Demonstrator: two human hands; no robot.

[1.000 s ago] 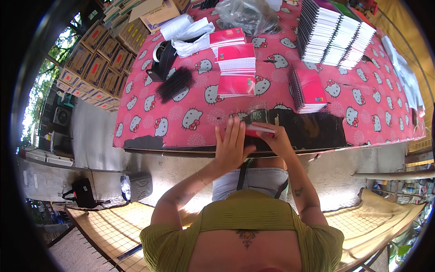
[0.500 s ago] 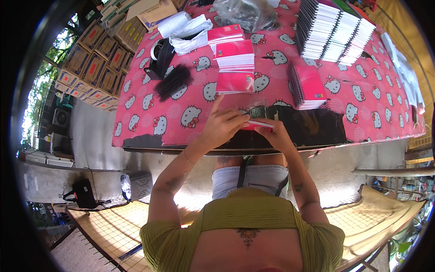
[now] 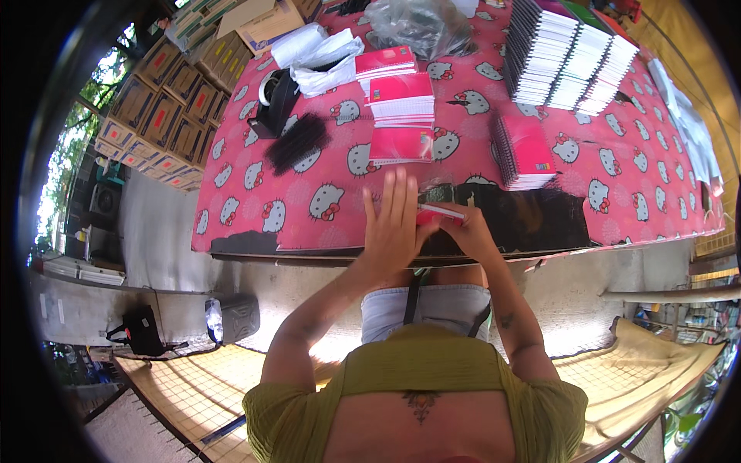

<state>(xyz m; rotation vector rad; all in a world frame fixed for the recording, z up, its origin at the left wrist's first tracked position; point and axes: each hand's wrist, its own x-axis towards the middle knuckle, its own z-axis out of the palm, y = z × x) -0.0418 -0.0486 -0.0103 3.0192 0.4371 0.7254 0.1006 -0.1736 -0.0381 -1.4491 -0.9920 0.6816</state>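
At the table's near edge, my right hand (image 3: pixel 469 233) grips a small pink-covered notebook (image 3: pixel 441 214), its white page edge turned up. My left hand (image 3: pixel 391 222) lies against the notebook's left end, fingers stretched out and pointing away from me, thumb near the cover. Just beyond its fingertips is a stack of pink notebooks or page blocks (image 3: pixel 401 144), with more stacked behind it. To the right stands a pile of pink spiral notebooks (image 3: pixel 527 150). A bundle of black binding coils (image 3: pixel 297 144) rests to the left.
A black tape dispenser (image 3: pixel 274 104) and white plastic bags (image 3: pixel 328 62) sit at the far left of the pink patterned table (image 3: pixel 255 212). Tall spiral notebook stacks (image 3: pixel 567 58) stand far right, a clear plastic bag (image 3: pixel 421 27) between. Cardboard boxes (image 3: pixel 158 108) are piled beyond the table's left side.
My left hand has turned flatter and its fingers have straightened, moving slightly right from its earlier pinch at the notebook's end. My right hand keeps its grip on the notebook.
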